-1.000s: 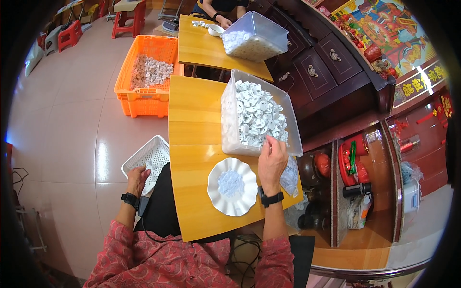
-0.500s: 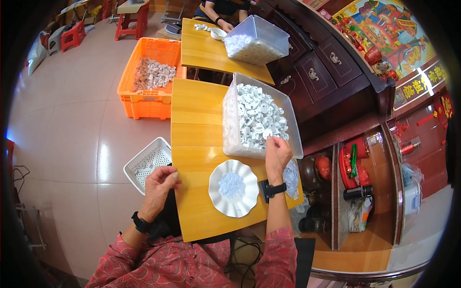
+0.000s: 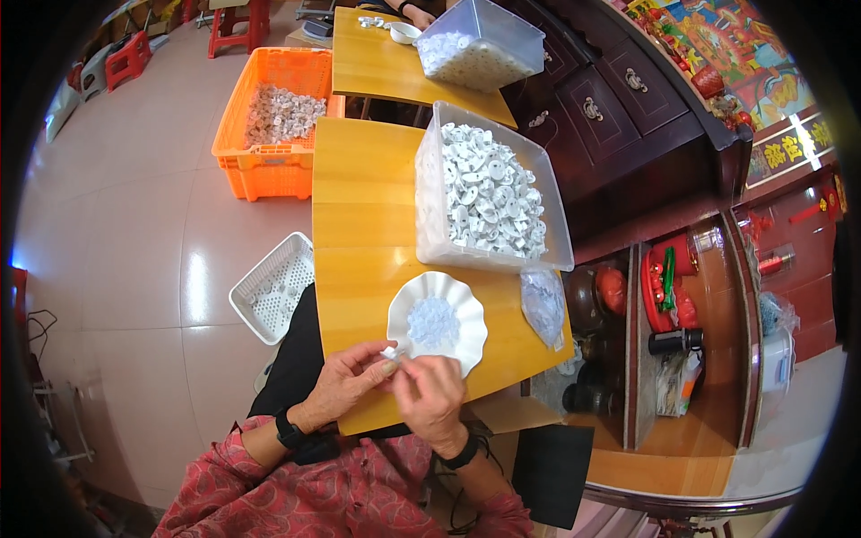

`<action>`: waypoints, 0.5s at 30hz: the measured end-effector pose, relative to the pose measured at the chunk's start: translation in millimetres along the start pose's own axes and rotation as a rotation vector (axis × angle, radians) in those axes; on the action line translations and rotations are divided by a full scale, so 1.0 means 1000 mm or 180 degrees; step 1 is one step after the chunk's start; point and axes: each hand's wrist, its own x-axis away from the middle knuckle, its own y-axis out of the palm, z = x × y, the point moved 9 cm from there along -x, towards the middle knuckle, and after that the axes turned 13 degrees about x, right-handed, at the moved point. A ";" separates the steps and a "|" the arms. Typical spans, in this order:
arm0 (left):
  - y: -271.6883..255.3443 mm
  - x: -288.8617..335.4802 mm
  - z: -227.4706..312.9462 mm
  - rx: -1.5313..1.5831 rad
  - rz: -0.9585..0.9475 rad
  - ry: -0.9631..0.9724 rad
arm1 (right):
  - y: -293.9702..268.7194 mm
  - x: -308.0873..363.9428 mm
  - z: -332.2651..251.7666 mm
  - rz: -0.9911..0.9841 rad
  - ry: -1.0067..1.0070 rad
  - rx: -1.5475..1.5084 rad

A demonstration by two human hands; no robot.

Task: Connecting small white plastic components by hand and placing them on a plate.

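The person's left hand (image 3: 348, 381) pinches a small white piece (image 3: 389, 353) by the near left edge of the plate (image 3: 473, 330), maybe so both hands can get at it. The right hand (image 3: 433, 402) has its fingers bunched close by the piece, but whether they grip anything cannot be told. The plate holds pale blue bits (image 3: 432, 320), and the tub (image 3: 430, 202) of white parts (image 3: 489, 193) stands just beyond, likely for easy reach

Small white piece (image 3: 390, 353) — pinched in left hand (image 3: 345, 380), right hand (image 3: 434, 400) just beside. Scalloped white plate (image 3: 472, 350), pale-blue bits (image 3: 433, 321) within. Translucent bin (image 3: 430, 211), heaped with white parts (image 3: 489, 193), on yellow table (image 3: 359, 215). Left of table — orange crate (image 3: 269, 177), white basket (image 3: 243, 303).
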 end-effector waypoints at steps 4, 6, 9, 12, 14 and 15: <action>-0.007 0.003 -0.004 -0.0808 -0.0027 0.0120 | 0.006 0.016 -0.007 -0.0144 -0.0052 -0.0258; -0.011 0.006 -0.010 -0.0060 0.0147 -0.0245 | 0.004 0.021 0.005 -0.0175 -0.0029 -0.0429; -0.022 0.005 -0.017 -0.0124 0.0091 -0.0212 | 0.017 0.027 0.044 -0.0577 0.0382 0.0091; -0.015 0.005 -0.024 -0.0109 -0.0203 -0.0260 | 0.031 0.019 0.054 -0.0841 0.0076 0.0641; -0.012 0.005 -0.030 -0.0108 -0.0225 -0.0343 | 0.037 0.016 0.058 -0.1006 0.0008 0.0660; -0.011 0.006 -0.034 -0.0111 -0.0252 -0.0424 | 0.039 0.015 0.059 -0.0986 -0.0169 0.0884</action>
